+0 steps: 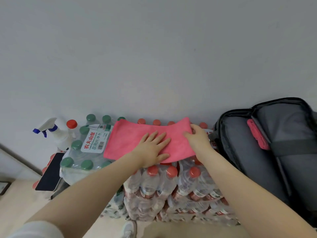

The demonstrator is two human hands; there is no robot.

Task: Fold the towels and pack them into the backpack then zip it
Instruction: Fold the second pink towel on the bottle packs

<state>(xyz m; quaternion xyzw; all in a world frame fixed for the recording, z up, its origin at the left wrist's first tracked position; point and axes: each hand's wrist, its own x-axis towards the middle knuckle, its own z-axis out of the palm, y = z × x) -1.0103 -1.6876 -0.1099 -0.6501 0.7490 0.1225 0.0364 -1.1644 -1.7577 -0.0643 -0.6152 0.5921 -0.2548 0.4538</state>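
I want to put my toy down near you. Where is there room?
Not much room. The pink towel and both hands cover the red-capped bottle packs. The green-capped pack is free on top but bumpy. The phone and spray bottle crowd the left. The open backpack has bare grey lining beside its folded towel.

Both my bare forearms reach forward, side by side. My left hand (153, 148) lies flat, palm down, fingers spread and thumb out to the right. My right hand (197, 138) is curled, fingers bent over and pinching at its far edge.
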